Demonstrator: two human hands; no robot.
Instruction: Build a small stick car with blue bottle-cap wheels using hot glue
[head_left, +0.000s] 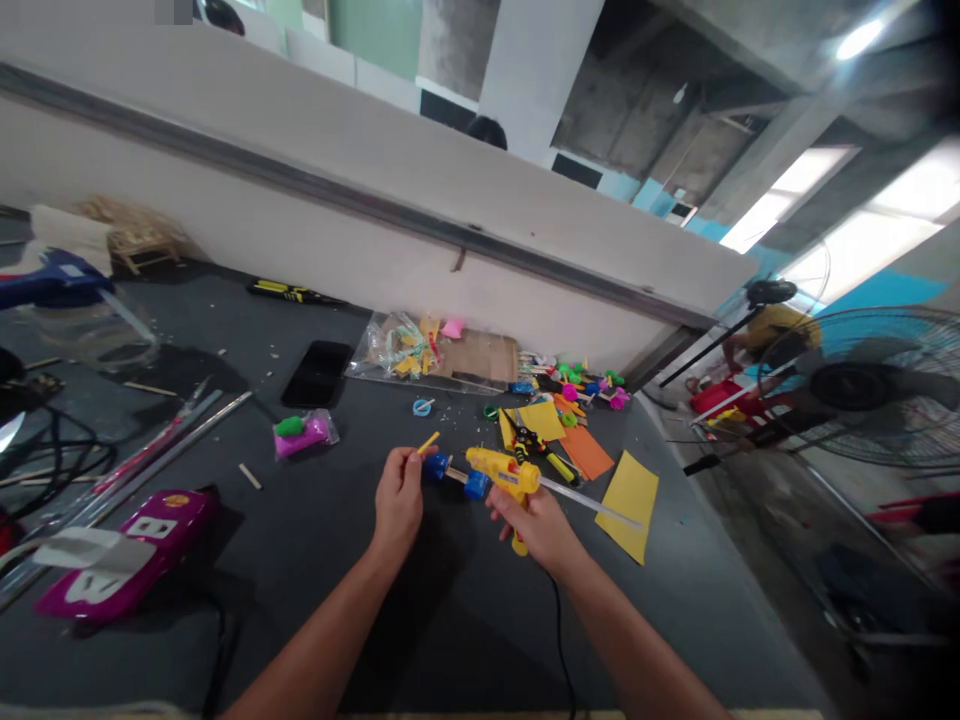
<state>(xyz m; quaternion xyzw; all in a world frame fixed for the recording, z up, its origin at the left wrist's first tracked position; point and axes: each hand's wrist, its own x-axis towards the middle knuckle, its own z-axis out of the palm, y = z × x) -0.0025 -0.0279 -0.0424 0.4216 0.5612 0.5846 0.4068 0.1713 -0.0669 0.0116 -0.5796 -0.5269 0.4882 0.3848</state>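
My left hand [400, 497] is closed, pinching a short yellow stick [429, 442] between thumb and fingers. My right hand [538, 523] wraps round the handle of a yellow hot glue gun [501, 470], whose nozzle points left toward my left hand. A long clear glue stick [589, 500] juts from the gun's back end. Between the hands are blue round pieces [475, 486] with a pale wooden stick [456, 474] running between them; whether my left fingers also touch them I cannot tell.
Yellow sheets [630, 505], an orange sheet [586, 452] and black-yellow pliers [536, 440] lie to the right. Behind are colourful small parts [574, 375] and a plastic bag [394, 350]. A phone [318, 373] and a magenta power strip [135, 560] lie left. A fan [855, 385] stands beyond the table.
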